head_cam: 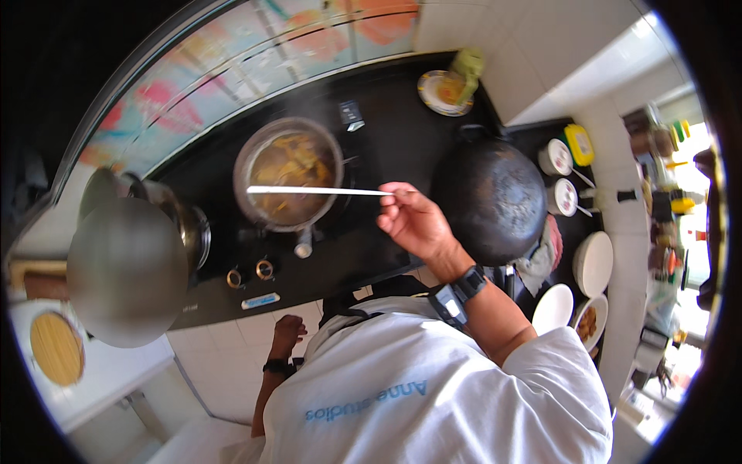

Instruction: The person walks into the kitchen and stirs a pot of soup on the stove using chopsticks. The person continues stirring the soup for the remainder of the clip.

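My right hand grips the end of a long, thin white utensil, perhaps chopsticks. Its far end reaches left over a round metal pot; whether it touches the contents cannot be told. Brownish liquid with yellow-brown pieces of food fills the pot, which stands on the black cooktop with its short handle towards me. Low beside my body, away from the cooktop, hangs my left hand, its fingers loosely curled and nothing seen in it.
A dark wok lies upside down right of the pot. Behind it stands a plate with a green object. Lidded white containers, a cloth and bowls line the right counter. At left are a metal pot and a blurred round grey object.
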Motion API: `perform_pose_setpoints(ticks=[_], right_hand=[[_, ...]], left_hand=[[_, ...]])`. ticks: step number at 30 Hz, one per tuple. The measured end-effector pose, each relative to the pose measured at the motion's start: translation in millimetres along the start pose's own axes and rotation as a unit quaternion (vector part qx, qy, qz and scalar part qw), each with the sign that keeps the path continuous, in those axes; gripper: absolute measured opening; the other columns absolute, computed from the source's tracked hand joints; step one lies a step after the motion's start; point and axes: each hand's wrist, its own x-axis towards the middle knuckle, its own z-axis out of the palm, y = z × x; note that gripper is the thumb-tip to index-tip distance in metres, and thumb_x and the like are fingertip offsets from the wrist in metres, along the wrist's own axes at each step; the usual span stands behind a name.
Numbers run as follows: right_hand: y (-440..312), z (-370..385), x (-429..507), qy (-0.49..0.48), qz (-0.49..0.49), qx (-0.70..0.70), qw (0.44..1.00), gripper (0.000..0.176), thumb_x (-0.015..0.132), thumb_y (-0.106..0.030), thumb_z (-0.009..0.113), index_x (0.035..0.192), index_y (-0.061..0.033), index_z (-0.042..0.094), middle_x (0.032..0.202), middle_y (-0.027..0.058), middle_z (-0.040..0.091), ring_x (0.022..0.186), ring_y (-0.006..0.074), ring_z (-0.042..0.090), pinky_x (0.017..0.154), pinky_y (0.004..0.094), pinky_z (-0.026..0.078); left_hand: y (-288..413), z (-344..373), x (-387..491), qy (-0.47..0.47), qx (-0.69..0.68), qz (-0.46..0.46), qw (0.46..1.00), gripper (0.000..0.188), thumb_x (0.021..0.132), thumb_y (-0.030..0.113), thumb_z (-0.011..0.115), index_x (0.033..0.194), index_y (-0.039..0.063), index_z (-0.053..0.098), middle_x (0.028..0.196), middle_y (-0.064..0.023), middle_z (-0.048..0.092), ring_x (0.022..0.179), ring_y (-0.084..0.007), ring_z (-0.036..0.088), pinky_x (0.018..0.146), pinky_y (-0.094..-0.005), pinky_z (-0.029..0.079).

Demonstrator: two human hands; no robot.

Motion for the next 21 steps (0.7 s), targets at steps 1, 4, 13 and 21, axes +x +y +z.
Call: perform_pose_setpoints(ticks=[1, 4, 13, 21], right_hand=[[0, 0, 0, -0.005, 0.001, -0.001, 1.000, 0.021, 0.092, -0.010, 0.051, 0.108, 0.0010, 0.058, 0.088, 0.0087, 0.065, 0.074, 0.0159, 0.063, 0.075, 0.0346, 0.055], [0, 2, -1, -0.011, 0.013, 0.001, 1.000, 0.022, 0.092, -0.010, 0.051, 0.111, 0.0001, 0.057, 0.091, 0.0087, 0.063, 0.076, 0.0155, 0.062, 0.078, 0.0346, 0.053], [1, 10, 0, -0.025, 0.030, -0.008, 0.999, 0.030, 0.095, -0.010, 0.050, 0.123, 0.0004, 0.050, 0.097, 0.0086, 0.062, 0.083, 0.0158, 0.064, 0.083, 0.0345, 0.053], [4, 16, 1, -0.038, 0.046, 0.002, 0.998, 0.032, 0.096, -0.009, 0.048, 0.127, -0.0043, 0.048, 0.097, 0.0077, 0.062, 0.084, 0.0151, 0.063, 0.082, 0.0357, 0.053]], left_hand=[[0, 2, 0, 0.011, 0.013, 0.001, 1.000, 0.022, 0.087, 0.026, 0.054, 0.097, 0.007, 0.060, 0.079, -0.0051, 0.064, 0.070, -0.0153, 0.064, 0.057, -0.0302, 0.048], [3, 5, -1, 0.014, 0.012, -0.001, 1.000, 0.022, 0.086, 0.026, 0.055, 0.095, 0.006, 0.060, 0.078, -0.0050, 0.063, 0.068, -0.0146, 0.064, 0.055, -0.0290, 0.047], [1, 8, 0, 0.000, 0.015, 0.004, 1.000, 0.022, 0.088, 0.027, 0.053, 0.096, 0.008, 0.059, 0.081, -0.0046, 0.064, 0.072, -0.0150, 0.064, 0.060, -0.0304, 0.048], [0, 7, 2, 0.002, 0.020, -0.003, 1.000, 0.021, 0.088, 0.027, 0.052, 0.096, 0.008, 0.059, 0.080, -0.0042, 0.063, 0.072, -0.0147, 0.064, 0.061, -0.0299, 0.048]])
